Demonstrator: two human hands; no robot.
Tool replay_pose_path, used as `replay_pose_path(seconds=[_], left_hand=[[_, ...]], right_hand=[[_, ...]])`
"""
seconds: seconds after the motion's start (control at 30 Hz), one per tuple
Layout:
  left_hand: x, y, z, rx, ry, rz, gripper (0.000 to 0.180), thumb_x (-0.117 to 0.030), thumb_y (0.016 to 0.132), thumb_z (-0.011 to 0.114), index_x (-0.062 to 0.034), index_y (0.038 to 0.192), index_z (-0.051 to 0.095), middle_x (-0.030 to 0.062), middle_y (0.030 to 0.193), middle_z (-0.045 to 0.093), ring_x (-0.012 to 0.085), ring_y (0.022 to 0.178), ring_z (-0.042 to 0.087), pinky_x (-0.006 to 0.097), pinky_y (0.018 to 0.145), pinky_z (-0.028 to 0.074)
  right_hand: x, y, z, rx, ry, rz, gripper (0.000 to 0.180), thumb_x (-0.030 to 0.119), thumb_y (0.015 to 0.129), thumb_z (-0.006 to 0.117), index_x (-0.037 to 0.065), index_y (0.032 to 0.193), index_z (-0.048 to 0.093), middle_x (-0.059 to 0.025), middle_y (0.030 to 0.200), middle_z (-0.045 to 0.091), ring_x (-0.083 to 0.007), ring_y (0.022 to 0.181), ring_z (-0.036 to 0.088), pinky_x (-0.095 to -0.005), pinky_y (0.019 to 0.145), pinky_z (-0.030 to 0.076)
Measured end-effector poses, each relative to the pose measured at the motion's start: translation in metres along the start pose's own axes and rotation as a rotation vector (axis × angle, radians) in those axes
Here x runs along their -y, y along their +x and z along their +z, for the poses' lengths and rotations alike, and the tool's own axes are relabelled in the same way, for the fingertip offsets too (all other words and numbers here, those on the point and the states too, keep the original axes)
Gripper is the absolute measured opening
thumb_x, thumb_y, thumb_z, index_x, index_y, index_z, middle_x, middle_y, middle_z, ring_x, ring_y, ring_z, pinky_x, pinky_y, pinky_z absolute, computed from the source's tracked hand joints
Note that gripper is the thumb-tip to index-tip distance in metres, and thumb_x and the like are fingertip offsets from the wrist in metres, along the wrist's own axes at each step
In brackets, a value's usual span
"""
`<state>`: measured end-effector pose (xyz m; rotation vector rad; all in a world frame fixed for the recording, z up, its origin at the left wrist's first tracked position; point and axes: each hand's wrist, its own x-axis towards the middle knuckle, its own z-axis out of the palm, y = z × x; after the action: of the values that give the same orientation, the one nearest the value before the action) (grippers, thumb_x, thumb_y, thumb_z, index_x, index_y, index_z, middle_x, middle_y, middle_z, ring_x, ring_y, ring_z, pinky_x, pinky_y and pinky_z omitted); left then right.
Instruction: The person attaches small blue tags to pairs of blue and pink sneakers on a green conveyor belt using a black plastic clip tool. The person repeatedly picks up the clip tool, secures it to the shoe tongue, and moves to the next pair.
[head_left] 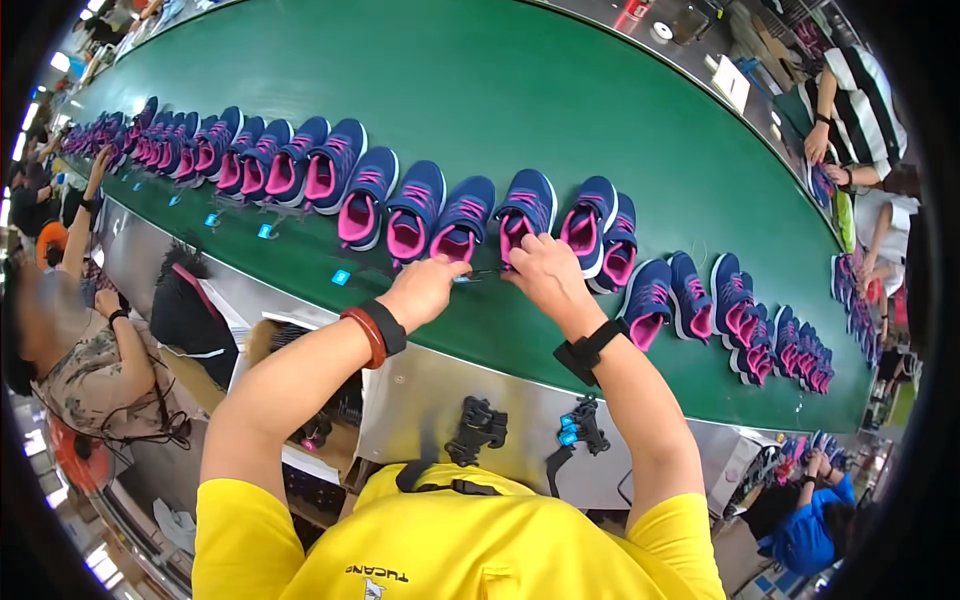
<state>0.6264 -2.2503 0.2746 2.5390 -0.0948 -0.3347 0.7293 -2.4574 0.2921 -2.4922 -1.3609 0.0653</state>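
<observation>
A row of navy sneakers with pink laces and linings stands on the green conveyor belt (pixel 420 80). My left hand (pixel 425 292) is closed, with its fingertips at the heel of one sneaker (pixel 467 212). My right hand (pixel 548 278) is closed too; its bent fingers cover the heel of the neighbouring sneaker (pixel 528 198). Between the two hands shows a thin dark object (pixel 487 272), too small to name. What each set of fingertips pinches is mostly hidden.
More sneakers (pixel 335 160) run left and right along the belt. Small blue tags (pixel 341 277) mark its near edge. Black clip mounts (pixel 478 428) sit on the metal side panel (pixel 400 400). Co-workers (pixel 100 350) are at the left, far right and lower right.
</observation>
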Motion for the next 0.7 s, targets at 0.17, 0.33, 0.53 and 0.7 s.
replay_pose_path(seconds=[0.17,0.33,0.53,0.7], left_hand=[[-0.007,-0.001,-0.006,0.007,0.006,-0.004,0.033,0.0,0.081,0.051,-0.0093,0.109,0.065,0.0187,0.093,0.064,0.0389,0.086,0.062,0.049,0.075,0.049],[-0.007,-0.004,-0.012,0.012,0.009,-0.005,0.032,-0.002,0.082,0.049,-0.0093,0.109,0.066,0.0193,0.093,0.065,0.0382,0.085,0.064,0.049,0.075,0.05],[-0.015,-0.001,-0.023,-0.047,-0.19,0.105,0.04,0.009,0.075,0.052,-0.0069,0.109,0.064,0.0185,0.102,0.062,0.0387,0.096,0.06,0.044,0.082,0.05],[-0.012,-0.003,-0.023,0.086,-0.063,0.145,0.071,0.016,0.069,0.049,-0.0152,0.132,0.053,0.0192,0.143,0.039,0.0417,0.116,0.053,0.042,0.093,0.048]], right_hand=[[-0.001,-0.005,-0.002,0.075,-0.098,-0.008,0.024,0.03,0.07,0.076,0.012,0.081,0.065,-0.0041,0.081,0.056,-0.0215,0.081,0.058,-0.0358,0.068,0.045],[0.006,0.004,0.0,0.1,-0.079,-0.025,0.019,0.025,0.07,0.075,0.011,0.08,0.066,-0.0049,0.08,0.058,-0.0221,0.082,0.058,-0.0369,0.068,0.045],[0.006,0.008,0.002,0.051,-0.063,0.016,0.014,0.013,0.071,0.07,0.01,0.084,0.066,-0.0071,0.083,0.06,-0.0257,0.083,0.058,-0.039,0.071,0.045],[0.005,-0.01,0.009,-0.077,0.291,0.12,0.033,0.003,0.073,0.066,0.005,0.105,0.06,-0.0124,0.107,0.058,-0.0325,0.095,0.057,-0.0417,0.083,0.047]])
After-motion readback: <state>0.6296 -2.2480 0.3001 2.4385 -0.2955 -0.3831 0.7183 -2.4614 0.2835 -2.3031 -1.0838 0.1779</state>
